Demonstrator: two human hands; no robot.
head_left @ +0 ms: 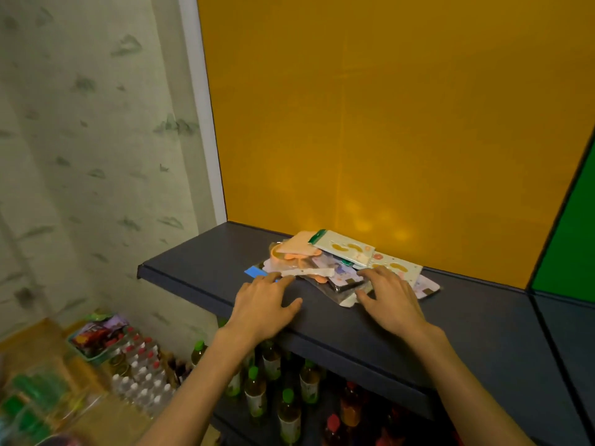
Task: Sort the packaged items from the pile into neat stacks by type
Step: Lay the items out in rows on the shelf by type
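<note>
no writing legible. glossy flat packets (pixel 341 268) piled on matte dark shelf (pixel 199 268). left hand (pixel 267 300) and right hand (pixel 391 297) both spread flat, fingers apart, touching pile's edge.

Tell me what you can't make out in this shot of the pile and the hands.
Head view only:
- Pile: packets overlap, so the count and lower types are hidden.
- Packet print: too small and blurred to read.
- Blue packet: mostly under the left hand fingertips and the pile.
- Right hand: covers the pile's near edge; any grip is unclear.
- Bottles: partly hidden by the shelf and forearms, labels blurred.
</note>
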